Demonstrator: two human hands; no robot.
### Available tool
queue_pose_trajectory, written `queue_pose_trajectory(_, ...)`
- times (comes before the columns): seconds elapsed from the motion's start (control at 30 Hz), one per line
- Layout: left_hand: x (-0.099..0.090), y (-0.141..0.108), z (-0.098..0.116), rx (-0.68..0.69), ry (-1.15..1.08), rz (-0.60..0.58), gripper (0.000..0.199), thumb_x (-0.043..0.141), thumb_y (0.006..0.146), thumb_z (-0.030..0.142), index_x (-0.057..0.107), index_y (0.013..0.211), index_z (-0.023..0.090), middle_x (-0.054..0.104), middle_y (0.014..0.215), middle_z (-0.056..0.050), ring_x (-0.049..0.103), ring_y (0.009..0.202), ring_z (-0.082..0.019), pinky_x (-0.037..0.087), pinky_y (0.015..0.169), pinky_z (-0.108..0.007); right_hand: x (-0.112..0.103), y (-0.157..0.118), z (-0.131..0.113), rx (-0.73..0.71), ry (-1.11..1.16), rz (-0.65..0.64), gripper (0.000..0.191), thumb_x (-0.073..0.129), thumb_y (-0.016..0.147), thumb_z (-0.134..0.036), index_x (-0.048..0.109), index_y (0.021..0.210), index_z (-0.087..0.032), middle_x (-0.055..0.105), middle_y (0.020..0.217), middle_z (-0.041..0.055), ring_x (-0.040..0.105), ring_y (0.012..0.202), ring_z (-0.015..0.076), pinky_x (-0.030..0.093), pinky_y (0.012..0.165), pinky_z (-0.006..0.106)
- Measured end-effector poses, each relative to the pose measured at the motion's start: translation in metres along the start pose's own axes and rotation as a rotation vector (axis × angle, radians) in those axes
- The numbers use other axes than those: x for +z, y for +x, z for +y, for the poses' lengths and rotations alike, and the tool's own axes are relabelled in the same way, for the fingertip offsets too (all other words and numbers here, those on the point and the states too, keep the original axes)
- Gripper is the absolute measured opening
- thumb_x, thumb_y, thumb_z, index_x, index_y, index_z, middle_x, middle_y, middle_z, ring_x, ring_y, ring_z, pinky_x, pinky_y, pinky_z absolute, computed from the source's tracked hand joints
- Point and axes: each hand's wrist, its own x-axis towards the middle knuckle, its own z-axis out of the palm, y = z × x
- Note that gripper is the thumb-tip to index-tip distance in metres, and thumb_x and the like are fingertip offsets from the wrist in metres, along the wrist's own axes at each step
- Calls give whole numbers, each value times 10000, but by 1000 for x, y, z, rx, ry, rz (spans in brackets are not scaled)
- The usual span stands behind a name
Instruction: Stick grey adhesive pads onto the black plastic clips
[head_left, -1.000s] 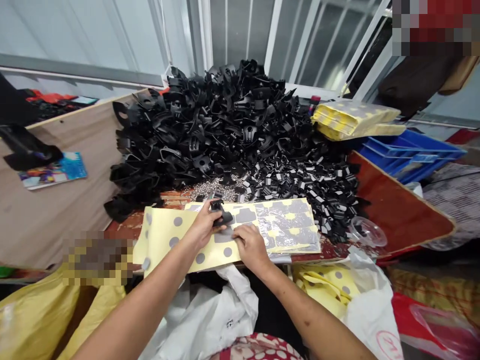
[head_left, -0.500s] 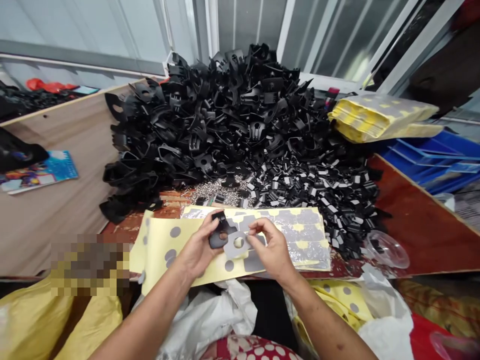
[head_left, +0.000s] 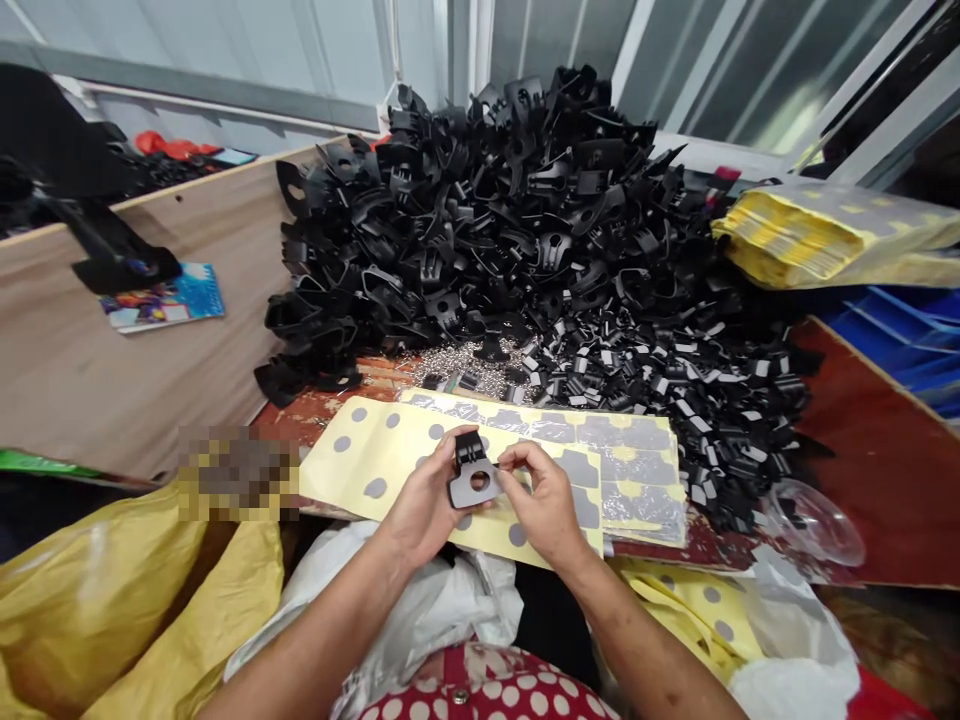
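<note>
In the head view, my left hand (head_left: 420, 510) grips a black plastic clip part (head_left: 468, 446) by its left side, over the yellow sheet. A grey foam-like sticker (head_left: 464, 490) with a round hole lies against the part's face, its hole over the part's hole. Thumb and finger of my right hand (head_left: 547, 505) pinch at the sticker's right edge; the exact contact is partly hidden by the fingers. Beneath both hands is a yellow backing sheet (head_left: 345, 480) with grey dots and shapes. Plastic-wrapped sticker sheets (head_left: 645, 470) lie beside it on the right.
Black clip parts (head_left: 480, 220) form a high pile at the back. In front are small metal pieces (head_left: 472, 368) and small black-and-grey pieces (head_left: 660, 390). A clear plastic bowl (head_left: 817, 525) sits right, below wrapped yellow sheets (head_left: 810, 240). A wooden board (head_left: 210, 240) borders the left.
The grey sticker, held apart and overlapping only the part's edge before, now lies over the black part's face. The yellow sheet has turned and shifted, and the view has swung left.
</note>
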Motion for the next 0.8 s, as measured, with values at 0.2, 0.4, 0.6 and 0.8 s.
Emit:
queue_pose_trajectory(0.2,-2,0,-1,17,-16,19,366,667,941,428,635,1253,239,630,1024,-61,656,787,-206,602,642,-341,3,0,5,-8,9,-18,78,626,848,-152,638,888,-218,645,876,5,619,862,168,489,805,276)
queue_pose_trajectory(0.4,0,-2,1,20,0,21,360,635,955,416,611,1266,237,627,1023,-67,642,800,-207,599,645,-338,3,0,3,-32,-30,-22,84,613,853,-148,640,899,-213,656,871,7,622,850,166,490,806,274)
queue_pose_trajectory(0.6,0,-5,1,30,61,2,495,739,824,284,568,1288,269,633,1049,-47,644,813,-192,582,688,-319,5,3,-1,-49,-99,-36,95,594,852,-134,627,887,-216,653,866,5,627,842,167,507,804,281)
queue_pose_trajectory(0.8,-2,-2,-19,278,317,206,512,830,711,187,584,1149,286,593,944,23,600,782,-148,502,675,-219,11,-7,-6,-187,-334,-74,271,558,848,-99,579,1088,-223,637,956,42,631,882,209,534,813,342)
